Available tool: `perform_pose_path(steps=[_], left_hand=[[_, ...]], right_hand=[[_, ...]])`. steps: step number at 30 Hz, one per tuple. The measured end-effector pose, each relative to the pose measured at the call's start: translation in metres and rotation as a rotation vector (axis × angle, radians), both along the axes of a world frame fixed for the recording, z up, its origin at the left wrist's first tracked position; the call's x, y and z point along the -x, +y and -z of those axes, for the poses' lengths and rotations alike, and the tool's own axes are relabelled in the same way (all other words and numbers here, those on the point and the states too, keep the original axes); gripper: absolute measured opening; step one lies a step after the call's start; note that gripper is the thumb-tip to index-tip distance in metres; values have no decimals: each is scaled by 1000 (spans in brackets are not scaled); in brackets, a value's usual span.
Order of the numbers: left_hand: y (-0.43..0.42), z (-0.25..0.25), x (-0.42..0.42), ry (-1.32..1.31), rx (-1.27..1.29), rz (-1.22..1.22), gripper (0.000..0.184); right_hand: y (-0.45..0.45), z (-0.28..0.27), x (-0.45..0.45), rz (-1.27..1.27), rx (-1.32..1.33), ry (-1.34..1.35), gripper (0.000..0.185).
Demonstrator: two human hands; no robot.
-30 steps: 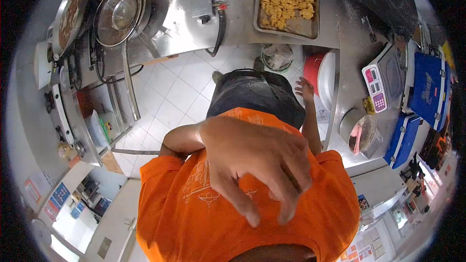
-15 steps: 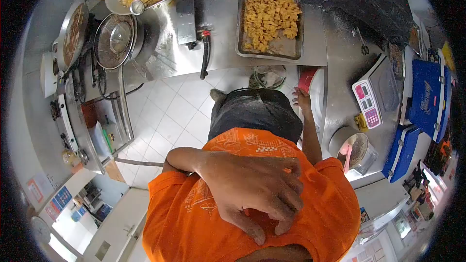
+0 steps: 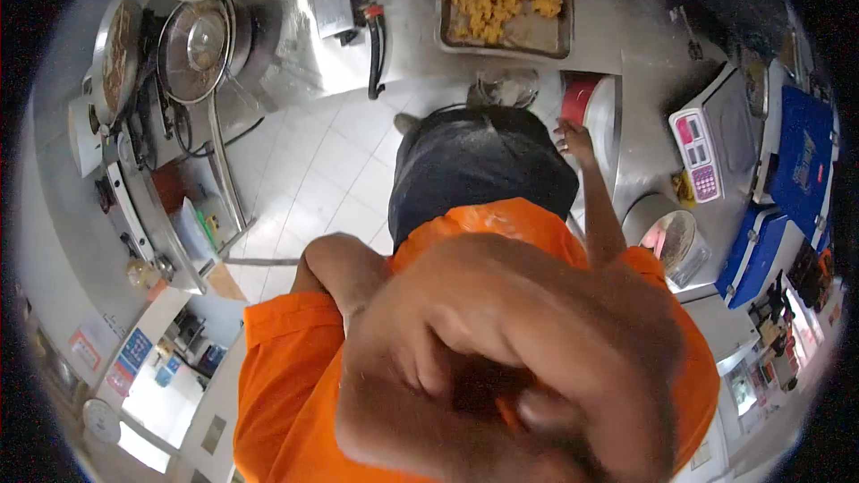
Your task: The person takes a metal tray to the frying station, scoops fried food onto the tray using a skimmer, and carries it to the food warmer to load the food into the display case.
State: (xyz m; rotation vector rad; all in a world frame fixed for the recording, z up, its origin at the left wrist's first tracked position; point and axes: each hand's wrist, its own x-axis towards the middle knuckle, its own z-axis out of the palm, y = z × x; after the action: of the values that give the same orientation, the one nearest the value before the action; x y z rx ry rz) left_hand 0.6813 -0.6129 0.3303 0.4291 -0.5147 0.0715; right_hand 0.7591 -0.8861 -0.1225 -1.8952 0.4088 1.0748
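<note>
Close to the camera, my left hand (image 3: 510, 349) is large and partly blurred in front of the orange shirt (image 3: 286, 394). Its fingers are bent and spread around a dark gap, and nothing shows in them. My right hand (image 3: 574, 139) hangs low beside the black apron (image 3: 483, 170), its fingers loosely apart and holding nothing visible. The red container (image 3: 580, 98) with a pale rim is just beyond it, under the counter. Whether the fingers touch the apron is hard to tell.
A metal tray (image 3: 506, 52) of golden pieces lies on the steel counter (image 3: 403, 45). Strainers (image 3: 192, 49) and pans stand at left. To the right are a scale (image 3: 698, 156), a pot (image 3: 667, 224) with a pink utensil, and blue cases (image 3: 796, 156).
My left hand has come up nearer the camera and looks much larger. My right hand stays low by the apron. The view has shifted, with the tray rising toward the top edge since half a second ago.
</note>
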Motion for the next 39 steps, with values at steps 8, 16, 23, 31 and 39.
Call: perform_pose_path(steps=[8,16,23,31,39], left_hand=[[-6,2,-19,-141,35,-152,17],[-8,10,-29,-204,-6,-191,16],[-10,22,-43,-212,14,-287,15],[-5,52,-67,-314,-73,-333,14],[59,264,-38,1191,-904,-127,27]], right_hand=[[12,0,3,89,-126,-73,28],[6,8,-12,272,-343,-43,23],[35,-46,-52,196,-351,-401,28],[81,-16,-142,95,36,-789,32],[110,-17,-117,-174,30,-945,16]])
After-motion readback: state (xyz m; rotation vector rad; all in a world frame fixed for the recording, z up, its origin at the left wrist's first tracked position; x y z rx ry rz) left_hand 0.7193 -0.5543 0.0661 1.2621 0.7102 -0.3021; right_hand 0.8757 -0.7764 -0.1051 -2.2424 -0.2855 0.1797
